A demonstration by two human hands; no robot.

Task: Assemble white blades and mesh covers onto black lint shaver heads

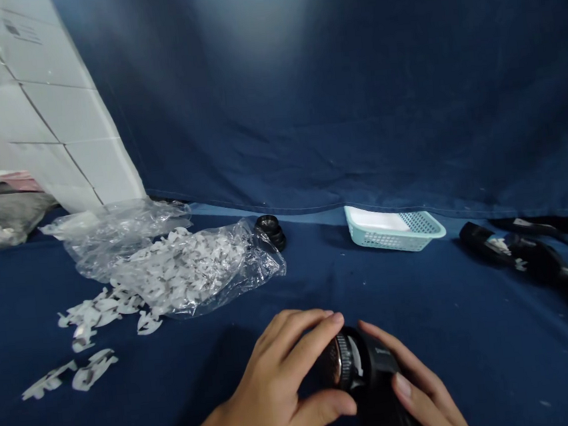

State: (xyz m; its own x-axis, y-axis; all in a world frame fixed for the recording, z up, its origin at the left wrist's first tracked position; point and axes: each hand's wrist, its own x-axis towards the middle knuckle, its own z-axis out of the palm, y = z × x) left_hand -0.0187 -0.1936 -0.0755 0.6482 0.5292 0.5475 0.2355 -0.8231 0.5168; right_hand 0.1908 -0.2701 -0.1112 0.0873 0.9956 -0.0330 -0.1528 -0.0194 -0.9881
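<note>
A black device (383,391) with a ribbed round head and a copper-coloured face lies between my hands at the bottom centre. My left hand (293,379) curves round the round head from the left, thumb below and fingers above. From the right, my right hand (424,387) wraps round the black body, its thumb on the near side. Something white shows in the gap between the ribbed ring and the body. The lower end of the body runs out at the bottom edge.
Small white plastic parts (183,269) spill from a clear bag on the left. Black rings (270,231) are stacked beside it. A light blue basket (391,237) holds something white. Several black devices (534,259) lie at the right. A blue curtain hangs behind, with white tiles at the left.
</note>
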